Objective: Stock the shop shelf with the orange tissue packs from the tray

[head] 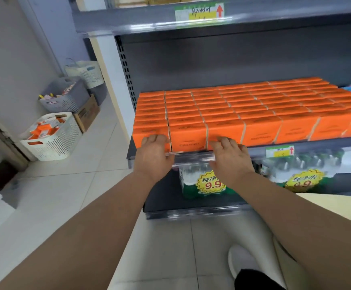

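Observation:
Several rows of orange tissue packs (260, 105) fill the middle grey shelf (321, 143) from left to right. My left hand (153, 153) rests flat against the front face of the leftmost front pack (149, 130), fingers spread. My right hand (229, 158) presses its fingers against the front of the third pack (224, 128) from the left. Between the two hands stands another front pack (188, 137). Neither hand grips anything. A white slotted basket (63, 141) on the floor at left holds more orange packs.
Below the shelf lie shrink-wrapped water bottles (203, 183) with yellow 9.9 price stickers. A grey basket (65, 95), a cardboard box (87, 114) and another white basket (88, 72) stand along the left wall. A beige surface (342, 208) is at right. My shoe (241, 262) is on the tiled floor.

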